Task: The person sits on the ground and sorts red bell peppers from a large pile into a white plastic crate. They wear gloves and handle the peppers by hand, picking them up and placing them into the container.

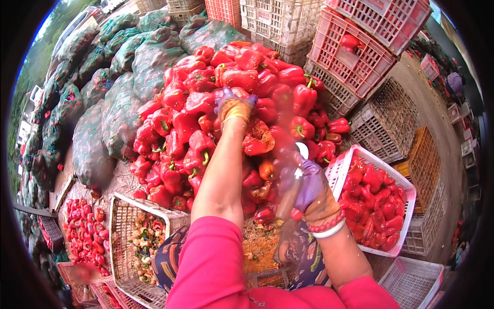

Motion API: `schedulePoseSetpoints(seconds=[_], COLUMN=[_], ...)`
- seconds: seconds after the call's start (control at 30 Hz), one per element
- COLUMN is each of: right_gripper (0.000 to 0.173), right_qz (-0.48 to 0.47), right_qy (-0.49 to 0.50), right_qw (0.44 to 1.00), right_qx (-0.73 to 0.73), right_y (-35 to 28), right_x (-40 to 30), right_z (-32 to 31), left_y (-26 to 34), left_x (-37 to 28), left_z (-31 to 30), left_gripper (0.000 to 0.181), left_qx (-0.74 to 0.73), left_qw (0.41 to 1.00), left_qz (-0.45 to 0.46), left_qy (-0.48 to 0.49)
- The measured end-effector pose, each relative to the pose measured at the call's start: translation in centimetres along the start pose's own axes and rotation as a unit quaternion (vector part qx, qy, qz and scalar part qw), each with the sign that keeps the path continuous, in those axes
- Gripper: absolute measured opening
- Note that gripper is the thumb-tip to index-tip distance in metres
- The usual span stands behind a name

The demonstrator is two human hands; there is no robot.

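A large heap of red bell peppers [185,127] rises before me. My left hand [234,104], in a purple and orange glove, reaches onto the upper middle of the heap, its fingers spread over a pepper; whether it grips one is hidden. At the heap's right side, my right hand [308,185], gloved alike, is closed around the handle of a knife [302,150] with a short pale curved blade pointing up. Just right of that hand, a white and pink plastic crate [410,197] holds cored red peppers. A pale crate [115,231] with pepper cores stands at my lower left.
Full green mesh sacks [119,112] are piled at the left. Stacked plastic crates [347,58] rise behind and right of the heap. More red peppers [87,231] lie at the lower left. A white crate [415,278] stands at the lower right. A smudge blurs part of the view.
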State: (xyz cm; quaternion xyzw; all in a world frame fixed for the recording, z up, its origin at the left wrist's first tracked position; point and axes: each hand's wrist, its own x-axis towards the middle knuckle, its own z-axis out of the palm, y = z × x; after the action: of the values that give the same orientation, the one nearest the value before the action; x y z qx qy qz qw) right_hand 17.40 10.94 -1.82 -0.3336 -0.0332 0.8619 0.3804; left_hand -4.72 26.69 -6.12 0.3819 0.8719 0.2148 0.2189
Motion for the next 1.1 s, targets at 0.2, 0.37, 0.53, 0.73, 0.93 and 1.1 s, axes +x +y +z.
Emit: schedulePoseSetpoints(seconds=[0.2,0.37,0.53,0.73,0.93,1.1], right_gripper=[0.038,0.055,0.049,0.051,0.048,0.021], right_qz=[-0.126,-0.157,-0.003,0.058,0.09,0.076], right_qy=[0.087,-0.119,-0.246,-0.297,-0.35,-0.312], right_qw=[0.958,0.952,0.966,0.953,0.932,0.936], right_qx=[-0.243,-0.234,-0.076,0.015,-0.013,-0.147], right_y=[0.6,3.2,5.6,6.8,8.4,8.5], right_x=[-0.9,1.7,1.0,-0.4,3.6,-1.3], right_z=[1.9,1.5,2.8,2.5,0.5,4.2], left_y=[-6.2,-9.6,-10.5,-16.3,-19.9,-13.5], left_x=[-2.7,-13.1,-20.0,-22.7,-24.7,-25.0], left_z=[-4.1,-8.0,-9.4,-18.5,-21.1,-16.2], left_gripper=[0.053,0.047,0.027,0.02,0.097,0.112], left_qx=[-0.686,-0.746,-0.294,-0.263,0.067,-0.175], left_qw=[0.685,0.553,0.915,0.93,0.961,0.899], left_qz=[-0.035,-0.042,0.275,0.25,0.266,0.376], left_qy=[-0.243,-0.369,-0.024,0.062,0.022,-0.141])
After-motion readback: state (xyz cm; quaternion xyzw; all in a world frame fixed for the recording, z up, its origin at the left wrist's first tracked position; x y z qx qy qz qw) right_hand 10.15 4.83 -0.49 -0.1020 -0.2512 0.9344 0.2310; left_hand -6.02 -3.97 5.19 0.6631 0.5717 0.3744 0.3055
